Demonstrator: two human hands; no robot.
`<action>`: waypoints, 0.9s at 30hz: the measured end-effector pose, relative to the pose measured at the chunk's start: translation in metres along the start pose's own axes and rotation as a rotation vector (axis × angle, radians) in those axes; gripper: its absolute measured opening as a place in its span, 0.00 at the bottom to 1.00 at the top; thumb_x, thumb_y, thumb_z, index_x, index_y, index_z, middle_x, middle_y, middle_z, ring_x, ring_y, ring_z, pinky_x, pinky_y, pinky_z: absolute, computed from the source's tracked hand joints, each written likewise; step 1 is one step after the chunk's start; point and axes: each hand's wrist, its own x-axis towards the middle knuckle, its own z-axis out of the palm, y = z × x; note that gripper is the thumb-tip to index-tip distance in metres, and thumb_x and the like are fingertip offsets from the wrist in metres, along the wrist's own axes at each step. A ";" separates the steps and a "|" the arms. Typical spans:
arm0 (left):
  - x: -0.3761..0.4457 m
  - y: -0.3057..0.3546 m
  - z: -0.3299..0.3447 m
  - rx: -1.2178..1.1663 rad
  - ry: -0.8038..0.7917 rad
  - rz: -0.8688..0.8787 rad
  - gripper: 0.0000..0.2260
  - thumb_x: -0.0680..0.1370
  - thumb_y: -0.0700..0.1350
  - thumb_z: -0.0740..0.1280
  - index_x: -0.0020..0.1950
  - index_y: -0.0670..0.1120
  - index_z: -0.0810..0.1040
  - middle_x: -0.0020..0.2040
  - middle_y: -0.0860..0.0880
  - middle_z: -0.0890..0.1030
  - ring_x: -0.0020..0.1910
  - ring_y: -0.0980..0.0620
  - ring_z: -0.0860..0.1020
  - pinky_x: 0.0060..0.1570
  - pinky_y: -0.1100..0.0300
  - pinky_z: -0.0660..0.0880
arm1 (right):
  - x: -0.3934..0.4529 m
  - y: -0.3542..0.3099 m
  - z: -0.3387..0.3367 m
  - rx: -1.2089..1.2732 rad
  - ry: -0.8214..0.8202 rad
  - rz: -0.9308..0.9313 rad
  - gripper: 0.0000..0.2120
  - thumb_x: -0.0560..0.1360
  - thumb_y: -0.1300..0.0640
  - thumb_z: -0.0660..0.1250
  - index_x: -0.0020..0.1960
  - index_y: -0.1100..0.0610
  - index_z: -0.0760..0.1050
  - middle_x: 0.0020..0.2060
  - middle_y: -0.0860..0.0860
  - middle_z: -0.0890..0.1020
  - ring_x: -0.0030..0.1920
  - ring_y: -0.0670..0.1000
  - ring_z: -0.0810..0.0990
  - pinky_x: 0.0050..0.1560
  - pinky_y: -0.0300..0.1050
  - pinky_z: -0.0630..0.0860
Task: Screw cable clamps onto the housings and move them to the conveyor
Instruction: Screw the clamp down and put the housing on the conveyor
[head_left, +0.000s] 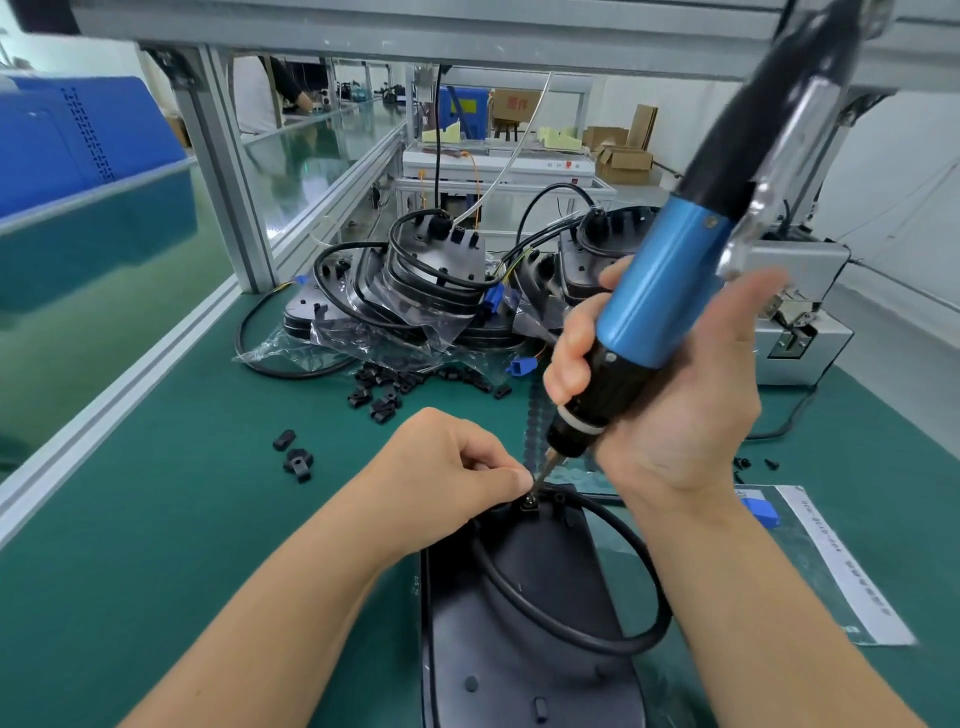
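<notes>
A dark grey housing (540, 582) lies on the green mat in front of me, with a black cable (631, 642) looped over it. My right hand (670, 415) grips a blue and black electric screwdriver (660, 291), tilted, its bit down on a small black cable clamp (531, 506) at the housing's far edge. My left hand (447, 462) pinches at that clamp, fingertips right beside the bit. Part of the housing is hidden under my forearms.
Loose black clamps (384, 389) lie scattered mid-table, two more (296, 457) to the left. Stacked housings with cables and plastic bags (415, 291) stand behind. A grey screw feeder box (800, 312) sits right; a few screws (753, 462) lie near it. The conveyor (104, 249) runs along the left.
</notes>
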 end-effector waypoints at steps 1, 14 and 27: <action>0.000 0.001 -0.001 0.008 -0.013 0.003 0.03 0.68 0.50 0.75 0.37 0.52 0.85 0.41 0.45 0.84 0.44 0.41 0.81 0.50 0.44 0.78 | 0.000 -0.005 -0.005 -0.026 0.058 -0.009 0.29 0.72 0.31 0.56 0.47 0.58 0.71 0.30 0.54 0.75 0.25 0.51 0.71 0.30 0.41 0.68; 0.022 0.026 -0.025 0.363 -0.254 -0.041 0.11 0.73 0.57 0.71 0.37 0.51 0.83 0.31 0.57 0.78 0.30 0.58 0.73 0.33 0.68 0.70 | -0.030 -0.059 -0.101 -0.437 0.739 0.141 0.24 0.72 0.30 0.59 0.48 0.52 0.69 0.27 0.50 0.77 0.24 0.49 0.73 0.26 0.40 0.74; 0.090 -0.003 -0.001 0.865 -0.385 0.116 0.25 0.74 0.52 0.72 0.70 0.56 0.72 0.67 0.52 0.71 0.67 0.52 0.68 0.68 0.59 0.63 | -0.045 -0.057 -0.135 -1.033 0.994 0.354 0.22 0.78 0.43 0.56 0.32 0.55 0.61 0.31 0.53 0.68 0.36 0.56 0.66 0.36 0.47 0.64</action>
